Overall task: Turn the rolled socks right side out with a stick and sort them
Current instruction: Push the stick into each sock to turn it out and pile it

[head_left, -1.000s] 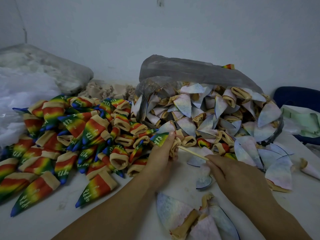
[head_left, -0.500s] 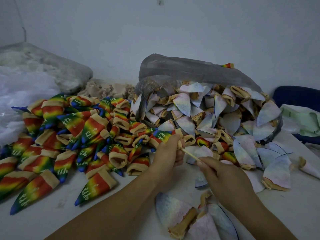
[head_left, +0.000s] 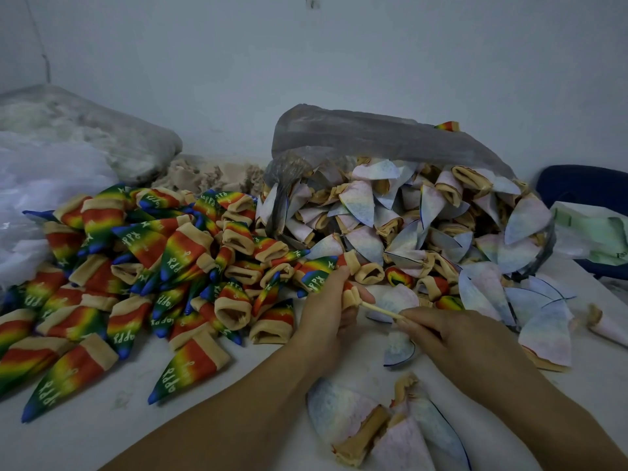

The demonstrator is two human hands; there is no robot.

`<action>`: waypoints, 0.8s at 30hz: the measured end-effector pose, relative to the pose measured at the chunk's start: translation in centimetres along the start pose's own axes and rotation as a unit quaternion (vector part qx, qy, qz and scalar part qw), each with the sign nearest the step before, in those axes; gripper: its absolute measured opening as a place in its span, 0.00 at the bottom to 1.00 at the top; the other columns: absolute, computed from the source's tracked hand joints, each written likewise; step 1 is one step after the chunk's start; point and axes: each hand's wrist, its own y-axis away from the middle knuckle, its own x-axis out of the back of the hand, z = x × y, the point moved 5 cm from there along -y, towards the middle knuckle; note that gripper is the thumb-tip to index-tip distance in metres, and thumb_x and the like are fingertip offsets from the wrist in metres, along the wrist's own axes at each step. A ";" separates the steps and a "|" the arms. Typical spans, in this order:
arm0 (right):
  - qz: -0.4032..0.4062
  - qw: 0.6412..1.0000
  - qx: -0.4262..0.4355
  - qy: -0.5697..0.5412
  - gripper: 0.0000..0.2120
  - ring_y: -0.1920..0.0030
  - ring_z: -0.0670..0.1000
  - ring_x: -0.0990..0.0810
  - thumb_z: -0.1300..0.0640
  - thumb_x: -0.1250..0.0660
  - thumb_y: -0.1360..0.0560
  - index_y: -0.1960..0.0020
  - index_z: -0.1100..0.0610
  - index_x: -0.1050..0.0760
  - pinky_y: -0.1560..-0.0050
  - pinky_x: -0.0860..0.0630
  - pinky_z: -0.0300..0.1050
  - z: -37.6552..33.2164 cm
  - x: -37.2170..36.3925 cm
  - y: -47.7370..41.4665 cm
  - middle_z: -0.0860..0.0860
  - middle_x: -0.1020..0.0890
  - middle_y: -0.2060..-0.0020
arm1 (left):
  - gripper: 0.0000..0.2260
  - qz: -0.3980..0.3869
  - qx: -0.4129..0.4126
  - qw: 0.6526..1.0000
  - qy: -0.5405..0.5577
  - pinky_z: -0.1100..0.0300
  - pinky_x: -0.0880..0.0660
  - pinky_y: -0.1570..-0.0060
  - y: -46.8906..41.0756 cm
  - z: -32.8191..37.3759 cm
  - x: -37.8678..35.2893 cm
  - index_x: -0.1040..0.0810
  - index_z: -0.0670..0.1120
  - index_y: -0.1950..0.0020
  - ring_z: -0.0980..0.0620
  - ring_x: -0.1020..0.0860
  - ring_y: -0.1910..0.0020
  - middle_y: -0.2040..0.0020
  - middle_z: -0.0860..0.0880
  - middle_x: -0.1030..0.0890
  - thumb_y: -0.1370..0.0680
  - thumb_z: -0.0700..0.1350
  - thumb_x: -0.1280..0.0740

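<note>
- Head view: against a second ago, the right hand (head_left: 452, 338) has closed in on the left hand (head_left: 326, 317), so less of the stick (head_left: 380, 310) shows between them
- Both hands also sit slightly lower over the table (head_left: 102, 436) than before
- The stick's long axis slants from the right hand up and left to the left hand
- The left hand's fingers curl round a rainbow sock (head_left: 317, 271), its tan cuff bunched against the thumb; the right hand's fingers curl round the stick's near end
- That sock is held just above the table, where the rainbow pile (head_left: 153, 266) meets the pale socks (head_left: 407, 215) spilling from the plastic bag (head_left: 356, 130)
- Its green and blue toe end pokes out beyond the knuckles and points left; the cuff faces right, toward the stick
- Both stick ends are hidden, one inside the cuff, one in the right hand; how deep it reaches cannot be told
- The sock's middle is covered by the fingers
</note>
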 end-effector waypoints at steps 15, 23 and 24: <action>0.037 0.985 -0.115 -0.124 0.20 0.66 0.44 0.25 0.36 0.50 0.25 0.52 0.42 0.23 0.63 0.25 0.47 -1.8 -2.6 0.2 0.45 0.22 0.70 | 0.30 0.050 -0.016 0.999 0.013 0.66 0.43 0.80 -0.1 0.6 -0.8 0.24 0.47 0.78 0.57 0.43 0.82 0.81 0.52 0.40 0.17 0.54 0.43; 0.039 0.999 -0.016 -0.034 0.28 0.67 0.43 0.25 0.30 0.59 0.30 0.54 0.41 0.24 0.67 0.26 0.45 0.3 -0.5 -0.3 0.45 0.21 0.68 | 0.24 0.020 0.026 0.999 -0.028 0.63 0.38 0.73 0.6 0.1 -0.7 0.19 0.46 0.66 0.58 0.34 0.77 0.79 0.55 0.31 0.20 0.61 0.40; 0.044 0.998 -0.016 -0.033 0.27 0.68 0.43 0.25 0.30 0.57 0.31 0.56 0.41 0.23 0.69 0.27 0.44 0.6 -0.3 -0.3 0.45 0.22 0.69 | 0.24 0.037 0.032 0.998 -0.045 0.62 0.37 0.71 0.6 0.0 -0.6 0.20 0.46 0.63 0.57 0.31 0.74 0.78 0.56 0.29 0.22 0.63 0.39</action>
